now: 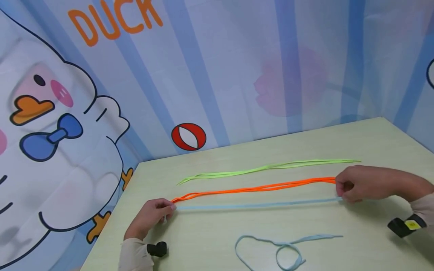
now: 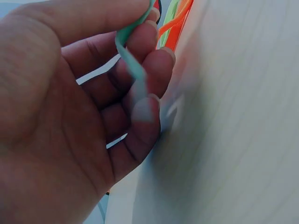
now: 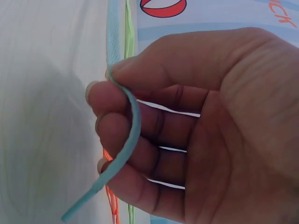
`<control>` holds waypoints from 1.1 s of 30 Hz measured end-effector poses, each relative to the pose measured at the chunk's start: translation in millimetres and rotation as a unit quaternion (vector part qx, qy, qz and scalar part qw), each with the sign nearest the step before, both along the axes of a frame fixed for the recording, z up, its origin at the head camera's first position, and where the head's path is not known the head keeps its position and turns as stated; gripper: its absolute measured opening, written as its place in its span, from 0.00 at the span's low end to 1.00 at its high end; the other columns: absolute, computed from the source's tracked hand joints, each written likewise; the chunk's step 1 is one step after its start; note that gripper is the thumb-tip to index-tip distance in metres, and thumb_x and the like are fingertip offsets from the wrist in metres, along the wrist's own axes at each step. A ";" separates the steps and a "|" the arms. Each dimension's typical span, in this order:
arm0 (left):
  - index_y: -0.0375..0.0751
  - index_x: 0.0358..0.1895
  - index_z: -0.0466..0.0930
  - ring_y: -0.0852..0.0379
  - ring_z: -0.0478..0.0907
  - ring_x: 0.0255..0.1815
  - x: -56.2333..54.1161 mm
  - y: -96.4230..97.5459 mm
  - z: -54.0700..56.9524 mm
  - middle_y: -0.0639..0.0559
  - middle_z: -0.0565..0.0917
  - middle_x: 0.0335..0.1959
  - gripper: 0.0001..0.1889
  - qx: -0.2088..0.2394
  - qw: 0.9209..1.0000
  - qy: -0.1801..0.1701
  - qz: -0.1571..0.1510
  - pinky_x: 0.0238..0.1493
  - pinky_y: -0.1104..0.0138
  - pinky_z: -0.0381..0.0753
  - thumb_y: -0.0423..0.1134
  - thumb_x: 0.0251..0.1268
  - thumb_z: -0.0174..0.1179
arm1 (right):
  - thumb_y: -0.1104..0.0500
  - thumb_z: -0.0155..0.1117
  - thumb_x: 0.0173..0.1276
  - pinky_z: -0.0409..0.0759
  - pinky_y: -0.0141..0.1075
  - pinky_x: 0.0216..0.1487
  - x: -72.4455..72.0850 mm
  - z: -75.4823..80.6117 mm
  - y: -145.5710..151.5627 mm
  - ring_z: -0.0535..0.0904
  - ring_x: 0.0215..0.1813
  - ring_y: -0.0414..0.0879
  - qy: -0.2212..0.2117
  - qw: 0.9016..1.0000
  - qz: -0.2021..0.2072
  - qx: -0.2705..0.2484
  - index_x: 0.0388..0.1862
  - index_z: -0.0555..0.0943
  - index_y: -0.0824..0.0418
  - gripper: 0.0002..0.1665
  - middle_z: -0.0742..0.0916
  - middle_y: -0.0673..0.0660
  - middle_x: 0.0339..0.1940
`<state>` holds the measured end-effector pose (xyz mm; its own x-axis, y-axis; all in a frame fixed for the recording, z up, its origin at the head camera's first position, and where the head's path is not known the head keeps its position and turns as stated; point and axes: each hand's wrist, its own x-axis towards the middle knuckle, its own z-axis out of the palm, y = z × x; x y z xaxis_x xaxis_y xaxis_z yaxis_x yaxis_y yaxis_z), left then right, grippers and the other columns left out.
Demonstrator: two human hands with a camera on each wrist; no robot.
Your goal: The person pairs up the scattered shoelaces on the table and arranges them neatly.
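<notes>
A light blue shoelace is stretched straight between both hands, just in front of the orange laces. My left hand pinches its left end between thumb and fingers; in the left wrist view a short tail of the blue shoelace hangs over the fingers. My right hand pinches the other end, and the right wrist view shows the tip of this shoelace curving down across the fingers. Orange shoelaces lie lengthwise behind it, their ends partly hidden by the hands.
Yellow-green shoelaces lie straight farther back on the pale wooden table. Another light blue shoelace lies loosely looped near the front. A printed cloth backdrop rises behind the table. Dark wrist cameras sit on both wrists.
</notes>
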<state>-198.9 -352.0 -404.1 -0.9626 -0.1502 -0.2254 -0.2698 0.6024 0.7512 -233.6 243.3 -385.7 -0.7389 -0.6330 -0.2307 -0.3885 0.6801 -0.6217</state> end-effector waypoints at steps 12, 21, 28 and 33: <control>0.42 0.43 0.87 0.51 0.72 0.32 1.2 -4.3 -0.2 0.48 0.78 0.28 0.09 -0.032 0.999 -0.013 -0.011 0.33 0.63 0.70 0.42 0.66 0.66 | 0.69 0.58 0.60 0.70 0.34 0.28 0.5 -2.5 4.7 0.70 0.25 0.41 0.011 0.999 -0.017 0.030 0.30 0.79 0.54 0.10 0.77 0.47 0.23; 0.43 0.42 0.89 0.50 0.72 0.39 0.0 -1.8 -0.5 0.50 0.81 0.40 0.10 -0.086 0.996 -0.004 -0.008 0.39 0.61 0.70 0.45 0.64 0.68 | 0.69 0.60 0.60 0.69 0.34 0.28 -1.4 -3.7 8.6 0.70 0.25 0.40 0.021 0.998 -0.015 0.050 0.29 0.79 0.52 0.11 0.78 0.46 0.25; 0.43 0.42 0.88 0.48 0.71 0.46 -1.6 0.7 -0.4 0.46 0.81 0.48 0.10 -0.126 0.992 -0.016 -0.003 0.46 0.56 0.73 0.44 0.64 0.68 | 0.68 0.59 0.59 0.67 0.33 0.28 -2.6 -8.4 12.4 0.69 0.25 0.39 0.040 0.998 -0.017 0.055 0.27 0.79 0.50 0.11 0.77 0.44 0.24; 0.43 0.43 0.88 0.47 0.71 0.45 -1.5 -1.4 -0.1 0.47 0.80 0.46 0.11 -0.128 0.991 -0.028 0.001 0.45 0.56 0.73 0.46 0.63 0.68 | 0.67 0.61 0.59 0.67 0.33 0.27 -4.1 -8.2 11.6 0.68 0.23 0.38 0.046 0.997 -0.017 0.058 0.25 0.79 0.50 0.11 0.76 0.43 0.22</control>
